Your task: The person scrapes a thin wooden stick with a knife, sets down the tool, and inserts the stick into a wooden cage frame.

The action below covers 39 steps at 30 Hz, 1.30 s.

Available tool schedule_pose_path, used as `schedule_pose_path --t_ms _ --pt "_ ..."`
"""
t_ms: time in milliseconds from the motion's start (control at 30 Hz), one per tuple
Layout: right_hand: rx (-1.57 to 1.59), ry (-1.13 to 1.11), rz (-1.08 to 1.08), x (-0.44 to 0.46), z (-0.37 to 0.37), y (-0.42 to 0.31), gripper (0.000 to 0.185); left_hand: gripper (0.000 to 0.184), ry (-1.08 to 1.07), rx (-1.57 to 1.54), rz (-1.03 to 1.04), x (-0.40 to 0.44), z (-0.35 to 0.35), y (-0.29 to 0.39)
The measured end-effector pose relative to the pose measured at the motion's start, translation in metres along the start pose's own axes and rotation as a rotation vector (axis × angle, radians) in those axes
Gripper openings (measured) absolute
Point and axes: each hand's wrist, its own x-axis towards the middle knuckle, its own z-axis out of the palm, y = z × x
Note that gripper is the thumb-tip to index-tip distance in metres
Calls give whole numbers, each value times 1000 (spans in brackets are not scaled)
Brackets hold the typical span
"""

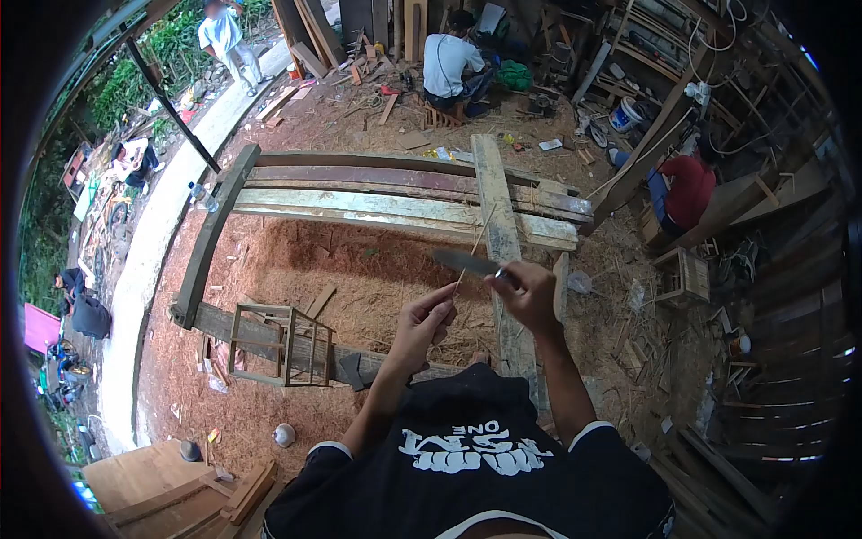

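In the head view, my left hand [424,325] is closed in a pinch around the lower end of a thin wooden stick [482,232]. The stick slants up and to the right from my fingers. My right hand [528,292] is wrapped round the handle of a knife [466,262]. Its broad grey blade points left and crosses the stick a little above my left fingers. Whether the edge touches the stick, I cannot tell. Beyond both hands lies an upright-running weathered plank [499,193].
Long boards [377,199] lie across a timber frame ahead. A small wooden frame stool [285,346] stands at left, and a water bottle [203,197] rests on the frame's left beam. Shavings cover the ground. A person in white [452,67] crouches ahead; another in red [687,190] sits right.
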Motion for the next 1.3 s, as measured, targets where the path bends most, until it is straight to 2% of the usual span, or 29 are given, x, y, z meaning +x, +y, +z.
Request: schedule_pose_path --t_ms 100,133,200,300,367,400,500,533,633,767,800,900,933,1033,1100,1133,1167,1233,1267,1300 --pt "-24 -56 -250 -12 9 -6 40 20 -58 -24 8 1 -12 -20" --pt "-80 -153 -336 -18 10 -13 40 18 -34 -2 -6 2 -14 -25" --pt "-62 -114 -272 -12 2 0 39 15 13 39 -43 1 -12 -27" --pt "-31 -62 -176 -19 5 9 40 15 -8 20 24 4 -8 -8" --pt "3 -12 -127 -29 15 3 41 21 -35 -17 6 4 -12 -13" --pt "-105 -20 -274 -30 13 2 44 24 -28 0 -40 -1 -8 -9" --pt "-206 -67 -351 -17 -4 18 46 34 -44 -20 -98 -3 -8 -13" --pt "-226 -41 -266 -14 -8 27 45 37 -54 -45 -96 -1 -7 -15" --pt "-154 -2 -198 -21 2 18 44 36 -54 -30 -56 0 -6 -14" --pt "-197 -11 -268 -7 -6 29 43 37 -83 -9 -123 -4 -9 -20" --pt "-215 12 -119 -1 -14 37 41 37 -65 1 -122 -6 -7 -13" --pt "-110 60 -178 -15 0 27 41 38 -81 7 -117 -10 -9 -16" --pt "-146 -33 -308 -21 4 14 41 38 -101 9 -119 -10 -9 -17" --pt "-299 -21 -334 -14 1 29 44 38 -31 8 -143 -17 -3 -13" --pt "-318 127 -136 -1 -15 39 50 38 -23 3 -124 -17 -11 -16" --pt "-318 117 -67 -4 -8 36 50 38 -24 3 -124 -17 -13 -17" --pt "-225 62 -91 -12 -2 28 50 38 -24 4 -127 -17 -14 -19" --pt "-220 -14 -404 -24 17 16 49 39 -36 9 -120 -19 -16 -24" --pt "-323 -53 -423 -19 11 19 48 40 -45 17 -122 -20 -18 -25" --pt "-322 33 -253 -10 5 32 49 39 -53 21 -129 -21 -20 -24"
